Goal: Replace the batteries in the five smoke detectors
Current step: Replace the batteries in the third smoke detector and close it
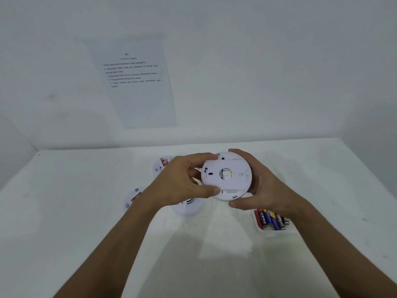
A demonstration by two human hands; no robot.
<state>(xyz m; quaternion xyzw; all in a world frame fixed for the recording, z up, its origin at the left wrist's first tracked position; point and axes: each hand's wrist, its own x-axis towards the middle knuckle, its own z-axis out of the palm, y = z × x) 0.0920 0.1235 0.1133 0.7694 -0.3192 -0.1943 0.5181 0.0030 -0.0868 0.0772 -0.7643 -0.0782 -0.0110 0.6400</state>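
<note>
A smoke detector (226, 176) is gripped by curled fingers of both hands above the counter (86, 211), near whose right edge batteries (271, 219) are held in a white tray (261, 230)

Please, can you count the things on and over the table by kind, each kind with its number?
Smoke detectors: 4 (one held, three on the table)
Tray of batteries: 1
Total: 5
</note>
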